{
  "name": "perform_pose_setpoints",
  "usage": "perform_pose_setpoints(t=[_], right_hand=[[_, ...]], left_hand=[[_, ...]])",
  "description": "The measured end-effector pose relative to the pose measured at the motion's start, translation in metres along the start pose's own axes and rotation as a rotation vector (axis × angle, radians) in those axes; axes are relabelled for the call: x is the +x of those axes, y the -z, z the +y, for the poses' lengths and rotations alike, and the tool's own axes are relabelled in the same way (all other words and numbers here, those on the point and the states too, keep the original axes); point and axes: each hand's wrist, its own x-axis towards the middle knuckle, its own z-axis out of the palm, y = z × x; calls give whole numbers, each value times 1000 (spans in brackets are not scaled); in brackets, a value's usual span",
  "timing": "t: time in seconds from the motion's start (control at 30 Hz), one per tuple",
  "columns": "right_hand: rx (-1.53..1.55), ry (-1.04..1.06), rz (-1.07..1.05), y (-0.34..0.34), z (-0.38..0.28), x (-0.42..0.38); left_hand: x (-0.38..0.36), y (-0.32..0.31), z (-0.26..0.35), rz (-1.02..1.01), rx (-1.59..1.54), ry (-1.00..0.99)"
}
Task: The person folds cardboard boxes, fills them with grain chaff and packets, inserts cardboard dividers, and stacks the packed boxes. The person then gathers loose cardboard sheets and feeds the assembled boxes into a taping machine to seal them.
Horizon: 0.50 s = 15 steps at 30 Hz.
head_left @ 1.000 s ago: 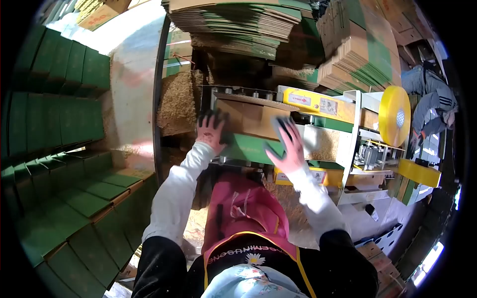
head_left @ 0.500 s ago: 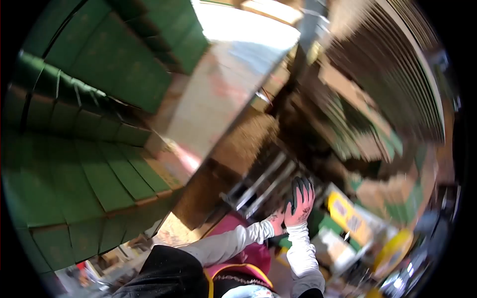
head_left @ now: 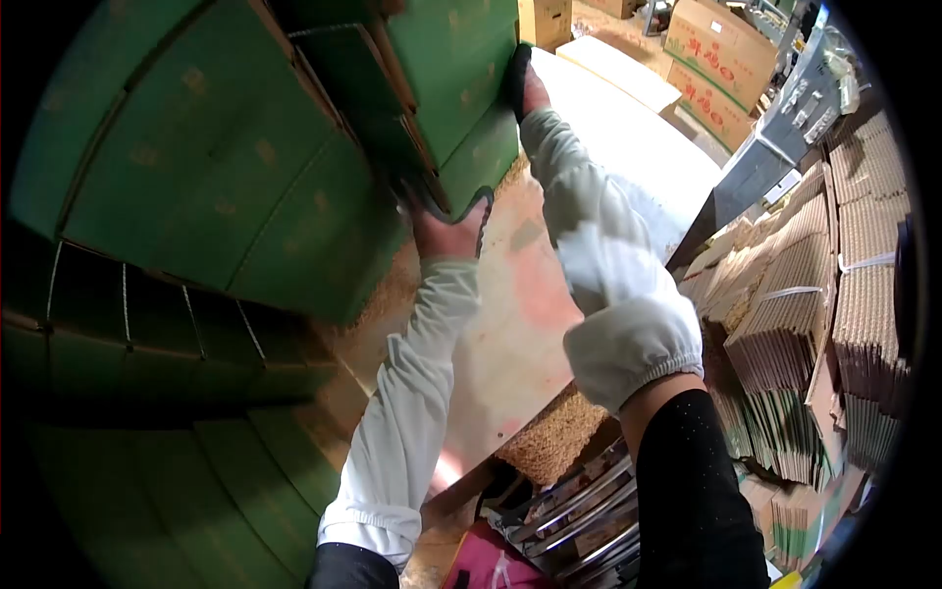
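Both hands wear pink gloves with dark fingers, below white sleeve covers. My left hand point(head_left: 448, 231) is at the lower corner of a green box point(head_left: 451, 64), thumb spread apart from the fingers, which are partly hidden at the box's edge. On the far right side of that stack, my right hand point(head_left: 530, 86) lies against the green boxes, its fingers mostly hidden. Under both arms is a pale tabletop point(head_left: 500, 324) with reddish marks. Larger green boxes point(head_left: 226, 167) stand to the left of my left hand.
Bundled flat cardboard point(head_left: 785, 334) stands at the right, beside a grey metal post point(head_left: 785, 123). Printed brown cartons point(head_left: 721, 54) are at the back right. Metal bars point(head_left: 579, 510) lie below the table edge. More green boxes point(head_left: 167, 491) fill the lower left.
My hands have parted and moved from near the metal bars up to the green boxes. The view has shifted, showing the brown cartons at the back.
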Motion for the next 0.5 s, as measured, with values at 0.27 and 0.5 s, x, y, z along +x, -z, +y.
perform_pose_setpoints(t=[0.27,0.5], right_hand=[[25,84,-29,129,-134,-176],[561,-380,134,202,-199,-331]], left_hand=[[-60,40,26,108,-84,33],[-211,114,116,-77,-68,219]])
